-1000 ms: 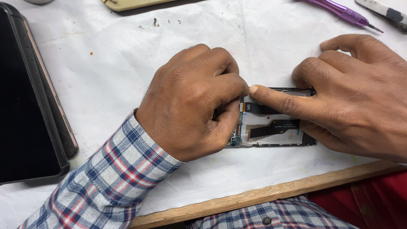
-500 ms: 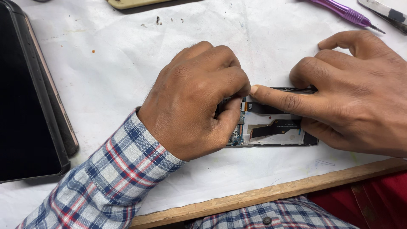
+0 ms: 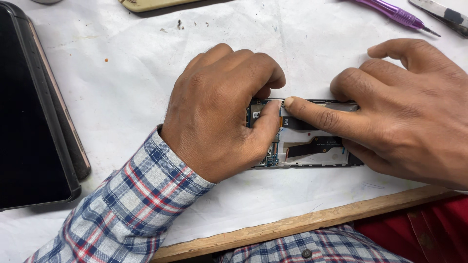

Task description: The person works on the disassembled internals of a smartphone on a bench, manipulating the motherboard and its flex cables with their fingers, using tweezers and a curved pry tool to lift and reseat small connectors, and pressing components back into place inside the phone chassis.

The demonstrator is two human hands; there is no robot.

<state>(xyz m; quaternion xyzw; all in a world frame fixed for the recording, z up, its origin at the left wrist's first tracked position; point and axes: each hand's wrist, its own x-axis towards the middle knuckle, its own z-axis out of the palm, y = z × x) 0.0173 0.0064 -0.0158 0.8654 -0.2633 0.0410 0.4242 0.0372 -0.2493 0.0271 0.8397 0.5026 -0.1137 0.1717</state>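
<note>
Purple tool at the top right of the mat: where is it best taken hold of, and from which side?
Probably at the thick handle of the purple tool, fingers coming down from above across its width. It lies flat on the white mat, metal tip pointing right, close to another tool, so stay left of the tip. The handle's far end is out of view.

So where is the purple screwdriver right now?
In the head view the purple screwdriver lies at the top right edge of the white sheet, beyond the right hand and just left of a metal tool in the corner.
</note>
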